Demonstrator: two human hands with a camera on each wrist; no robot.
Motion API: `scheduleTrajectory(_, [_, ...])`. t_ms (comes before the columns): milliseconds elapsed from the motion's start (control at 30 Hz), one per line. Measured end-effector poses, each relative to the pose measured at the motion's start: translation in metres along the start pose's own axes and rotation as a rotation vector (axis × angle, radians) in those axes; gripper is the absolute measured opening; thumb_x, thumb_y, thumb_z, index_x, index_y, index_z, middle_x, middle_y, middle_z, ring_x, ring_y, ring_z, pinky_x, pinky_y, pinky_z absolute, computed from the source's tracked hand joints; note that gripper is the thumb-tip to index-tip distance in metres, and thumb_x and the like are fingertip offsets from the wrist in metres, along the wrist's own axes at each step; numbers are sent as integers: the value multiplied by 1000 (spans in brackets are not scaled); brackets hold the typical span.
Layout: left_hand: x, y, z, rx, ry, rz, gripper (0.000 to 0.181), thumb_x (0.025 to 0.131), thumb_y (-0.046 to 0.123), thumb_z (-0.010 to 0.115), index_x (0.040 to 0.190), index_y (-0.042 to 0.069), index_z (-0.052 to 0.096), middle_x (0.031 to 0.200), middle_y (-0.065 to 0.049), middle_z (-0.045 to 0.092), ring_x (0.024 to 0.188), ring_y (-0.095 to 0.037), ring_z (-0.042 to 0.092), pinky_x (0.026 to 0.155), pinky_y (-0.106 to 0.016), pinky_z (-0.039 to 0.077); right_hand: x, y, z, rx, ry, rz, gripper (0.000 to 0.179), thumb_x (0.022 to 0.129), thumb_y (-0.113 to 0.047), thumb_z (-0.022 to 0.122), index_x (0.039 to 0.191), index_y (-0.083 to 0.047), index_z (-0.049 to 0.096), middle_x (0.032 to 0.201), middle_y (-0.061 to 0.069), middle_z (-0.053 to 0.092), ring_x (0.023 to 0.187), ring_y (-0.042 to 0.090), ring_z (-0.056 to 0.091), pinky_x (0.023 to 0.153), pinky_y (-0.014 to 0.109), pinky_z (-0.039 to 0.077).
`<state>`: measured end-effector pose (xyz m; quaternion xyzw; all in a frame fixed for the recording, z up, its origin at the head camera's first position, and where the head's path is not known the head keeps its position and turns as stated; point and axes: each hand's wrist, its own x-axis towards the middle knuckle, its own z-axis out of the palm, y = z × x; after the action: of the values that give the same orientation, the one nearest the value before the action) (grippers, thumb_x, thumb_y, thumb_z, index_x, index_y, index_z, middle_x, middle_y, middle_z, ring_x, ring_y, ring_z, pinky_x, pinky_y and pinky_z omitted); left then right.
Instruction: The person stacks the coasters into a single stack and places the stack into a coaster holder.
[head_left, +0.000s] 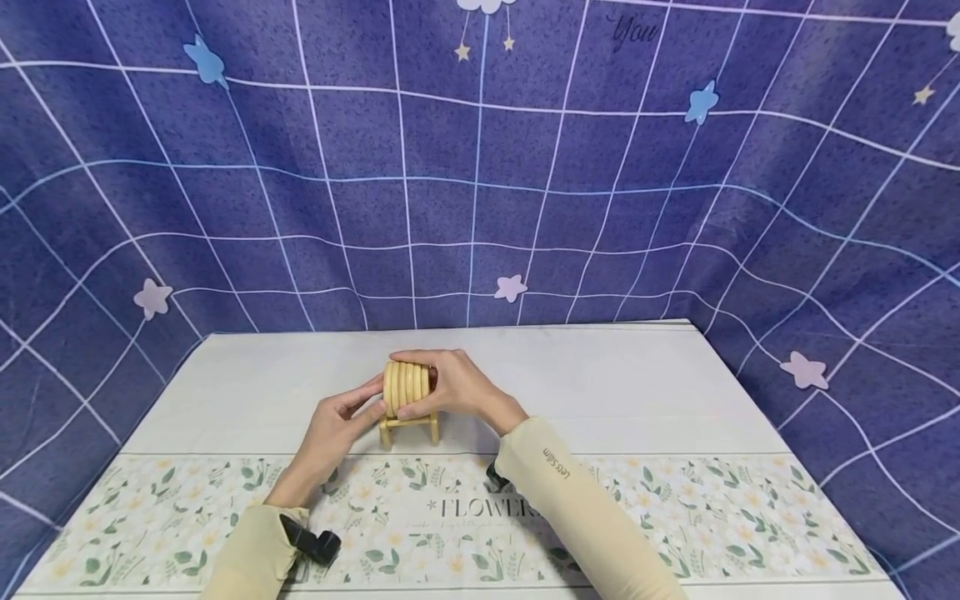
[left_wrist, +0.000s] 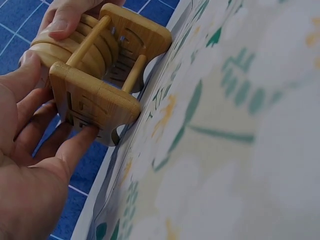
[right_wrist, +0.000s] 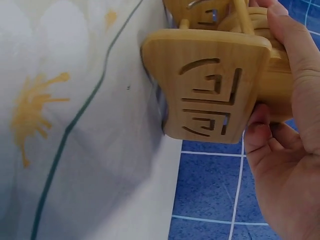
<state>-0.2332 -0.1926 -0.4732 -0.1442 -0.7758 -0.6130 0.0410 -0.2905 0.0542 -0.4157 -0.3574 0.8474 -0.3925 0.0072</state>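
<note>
A row of several round wooden coasters (head_left: pixel 406 388) sits on edge in a small wooden holder (head_left: pixel 408 423) with two carved side panels and thin crossbars. From the right, my right hand (head_left: pixel 467 387) grips the row, thumb along the front and fingers over the top. My left hand (head_left: pixel 333 423) holds the left end of the row, its thumb on the front of the coasters (left_wrist: pixel 97 47). In the left wrist view, its lower fingers (left_wrist: pixel 82 142) lie against the outside of the near side panel. Part of the row is hidden behind the carved panel (right_wrist: pixel 210 85) in the right wrist view.
The holder stands on a white tabletop (head_left: pixel 600 375), just behind a floral printed band (head_left: pixel 420 554) with lettering. A blue gridded curtain (head_left: pixel 480 208) with stars hangs behind and at both sides. A black strap device (head_left: pixel 318 546) is on the left wrist.
</note>
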Motion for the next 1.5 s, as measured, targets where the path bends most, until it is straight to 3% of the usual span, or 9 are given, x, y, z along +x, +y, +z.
scheduleTrajectory(267, [1,1,-2,-12,3,7,43,108,12,75,147,-4,67,161,-17,57,138,8,55,122,-24,42,1,6,5,-70,23,-2,90,77,-42,104,157,-24,66,146,1,74,119,9,70,104,24,56])
scheduleTrajectory(467, [1,-1,-5,-28,1,19,40,107,9,76,143,-7,69,158,-19,58,136,10,56,116,-26,48,2,7,9,-115,24,3,91,76,-45,104,156,-25,67,148,0,73,126,12,70,110,27,54])
scheduleTrajectory(767, [1,-2,-2,-73,5,62,33,104,2,77,134,-12,73,154,-13,62,135,8,60,110,-23,53,2,10,11,-139,28,-6,87,76,-47,104,152,-19,71,142,1,76,119,12,74,103,21,55])
scheduleTrajectory(1000, [3,-2,0,-72,23,65,33,103,1,78,133,-12,73,152,-13,65,133,6,63,112,-28,52,1,10,10,-177,26,-21,86,78,-44,104,151,-16,71,139,3,77,113,14,75,99,20,56])
scheduleTrajectory(1367, [3,1,-2,-40,20,11,38,104,10,80,138,-5,74,153,-11,67,136,4,61,120,-25,46,-3,14,7,-147,-15,-67,90,82,-39,101,158,-10,62,151,8,70,127,21,71,112,27,53])
scheduleTrajectory(1500, [2,4,-1,-57,28,-30,39,108,14,76,141,-5,72,150,-5,71,131,2,65,114,-23,52,-5,15,6,-157,-30,-85,90,87,-38,98,161,-8,58,157,10,65,139,25,65,122,33,47])
